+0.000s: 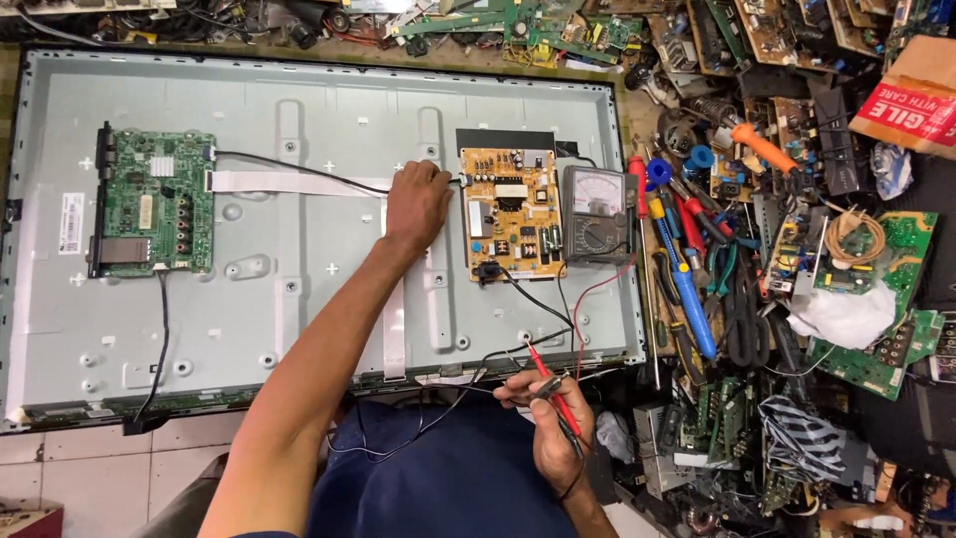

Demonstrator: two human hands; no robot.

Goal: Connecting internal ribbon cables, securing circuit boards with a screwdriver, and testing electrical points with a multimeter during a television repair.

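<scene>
— What's going on at the bench?
— Left hand [416, 204] grips the black cable's plug at the yellow board [511, 211] on the TV back panel [299, 329]. Right hand [554, 423] pinches both probes [553, 391].
— Next?
— Probably seating the plug firmly, then probing beside the meter [597, 214].

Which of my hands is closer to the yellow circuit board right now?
Left. Your left hand rests at the left edge of the yellow circuit board; your right hand holds the meter probes well below it.
</scene>
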